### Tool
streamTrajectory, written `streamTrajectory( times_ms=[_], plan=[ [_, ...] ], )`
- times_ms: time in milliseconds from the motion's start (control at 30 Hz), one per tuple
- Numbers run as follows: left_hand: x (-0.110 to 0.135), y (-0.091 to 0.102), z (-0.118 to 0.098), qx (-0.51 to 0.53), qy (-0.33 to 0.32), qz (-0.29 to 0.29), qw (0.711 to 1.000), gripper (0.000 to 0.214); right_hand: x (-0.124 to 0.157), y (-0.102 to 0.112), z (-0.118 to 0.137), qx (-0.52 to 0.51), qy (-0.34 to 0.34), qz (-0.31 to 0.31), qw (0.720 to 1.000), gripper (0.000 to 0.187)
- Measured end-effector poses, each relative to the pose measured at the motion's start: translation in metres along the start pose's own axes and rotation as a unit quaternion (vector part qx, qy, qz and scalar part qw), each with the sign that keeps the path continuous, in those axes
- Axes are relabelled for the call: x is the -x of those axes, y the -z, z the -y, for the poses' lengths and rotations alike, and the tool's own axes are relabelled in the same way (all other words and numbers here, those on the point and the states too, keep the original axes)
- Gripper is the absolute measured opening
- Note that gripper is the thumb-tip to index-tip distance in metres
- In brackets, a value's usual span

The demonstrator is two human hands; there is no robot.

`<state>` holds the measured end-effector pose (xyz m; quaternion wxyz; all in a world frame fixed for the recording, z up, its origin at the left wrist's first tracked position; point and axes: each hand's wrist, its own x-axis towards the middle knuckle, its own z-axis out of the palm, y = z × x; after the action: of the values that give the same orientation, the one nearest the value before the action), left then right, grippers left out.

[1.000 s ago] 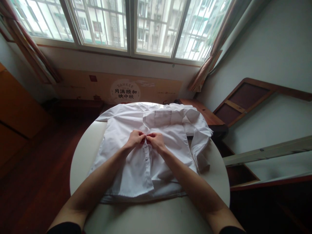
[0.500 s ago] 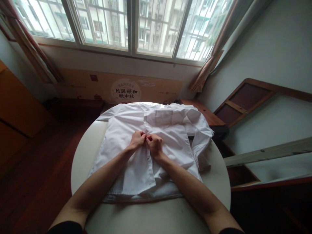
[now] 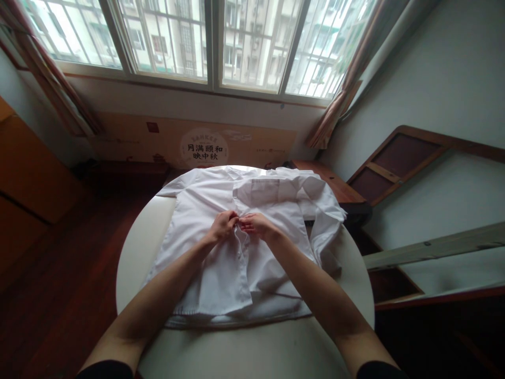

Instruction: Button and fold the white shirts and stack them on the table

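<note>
A white button-up shirt (image 3: 205, 268) lies spread front side up, its hem towards me and its chest pocket (image 3: 265, 190) at the upper right. At the middle of the front opening, my left hand (image 3: 224, 225) pinches the edge of the left-hand panel. My right hand (image 3: 255, 225) meets it from the other side, fingers closed on the shirt at the same spot, with the back of the hand turned up. The fingertips almost touch, and whatever button or buttonhole lies between them is hidden. Below the hands the front edges hang loose and slightly apart.
Under the shirt is a round white table (image 3: 138, 252). The shirt's sleeve (image 3: 329, 231) lies bunched near its right edge. Behind stand a printed cardboard panel (image 3: 158, 139) and a barred window (image 3: 252, 47). A wooden chest (image 3: 335, 181) is at the back right.
My right hand has turned flatter, its fingers now pointing left across the opening. My left hand has barely moved. The front edge below the hands has lifted and creased a little.
</note>
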<state>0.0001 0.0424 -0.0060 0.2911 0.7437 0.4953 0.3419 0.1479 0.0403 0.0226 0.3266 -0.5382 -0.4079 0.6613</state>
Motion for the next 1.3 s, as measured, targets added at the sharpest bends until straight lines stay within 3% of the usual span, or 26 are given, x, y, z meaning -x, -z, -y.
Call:
streamTrajectory(
  times_ms=[67,133,167,233,333,400,433,500,567,600,667,733,833,900,1000,1067,1133,1200,1300],
  plan=[
    [0.000,0.001,0.002,-0.071,-0.009,-0.028,0.997,0.013,-0.001,0.003,-0.003,0.033,0.029,-0.016,0.999,0.010],
    [0.002,0.004,0.000,-0.142,0.002,-0.065,0.988,0.011,0.005,0.008,-0.009,0.139,0.101,-0.073,0.982,0.014],
    [0.005,0.007,-0.002,-0.167,0.005,-0.077,0.983,0.011,0.012,0.011,-0.012,0.217,0.144,-0.105,0.960,0.015],
    [0.018,0.017,-0.013,-0.189,-0.018,-0.068,0.979,0.014,0.036,0.020,-0.019,0.377,0.229,-0.138,0.887,0.017],
    [0.061,0.033,-0.035,-0.204,-0.114,0.044,0.971,0.031,0.091,0.034,-0.035,0.533,0.314,-0.078,0.782,0.039],
    [0.100,0.037,-0.047,-0.234,-0.154,0.127,0.952,0.051,0.129,0.041,-0.051,0.588,0.341,-0.007,0.733,0.060],
    [0.119,0.036,-0.050,-0.252,-0.160,0.152,0.942,0.060,0.144,0.043,-0.059,0.609,0.347,0.020,0.713,0.061],
    [0.149,0.030,-0.051,-0.288,-0.162,0.185,0.926,0.059,0.165,0.046,-0.075,0.643,0.350,0.033,0.680,0.037],
    [0.166,0.023,-0.045,-0.313,-0.165,0.196,0.915,0.032,0.173,0.048,-0.087,0.666,0.358,0.003,0.654,0.008],
    [0.170,0.022,-0.043,-0.316,-0.167,0.194,0.914,0.019,0.174,0.049,-0.090,0.672,0.370,-0.020,0.641,0.015],
    [0.171,0.026,-0.040,-0.299,-0.168,0.168,0.924,0.023,0.176,0.053,-0.090,0.669,0.403,-0.066,0.622,0.023],
    [0.169,0.039,-0.043,-0.262,-0.160,0.117,0.945,0.027,0.180,0.059,-0.082,0.637,0.434,-0.110,0.627,0.021],
    [0.170,0.066,-0.058,-0.209,-0.158,0.072,0.962,0.025,0.189,0.069,-0.064,0.554,0.444,-0.172,0.682,0.022],
    [0.173,0.075,-0.070,-0.205,-0.187,0.124,0.953,0.028,0.193,0.074,-0.055,0.544,0.425,-0.168,0.704,0.024],
    [0.178,0.070,-0.082,-0.222,-0.223,0.269,0.910,0.026,0.192,0.077,-0.045,0.631,0.379,-0.060,0.674,0.022],
    [0.176,0.063,-0.086,-0.203,-0.218,0.332,0.895,0.017,0.189,0.075,-0.038,0.659,0.358,0.007,0.662,0.022],
    [0.168,0.062,-0.085,-0.157,-0.192,0.345,0.905,0.012,0.185,0.068,-0.028,0.636,0.354,0.051,0.684,0.025],
    [0.155,0.066,-0.081,-0.130,-0.147,0.313,0.929,0.016,0.178,0.054,-0.018,0.598,0.353,0.068,0.716,0.028],
    [0.135,0.069,-0.070,-0.174,-0.076,0.257,0.948,0.020,0.160,0.017,-0.013,0.578,0.321,-0.022,0.750,0.018]
  ],
)
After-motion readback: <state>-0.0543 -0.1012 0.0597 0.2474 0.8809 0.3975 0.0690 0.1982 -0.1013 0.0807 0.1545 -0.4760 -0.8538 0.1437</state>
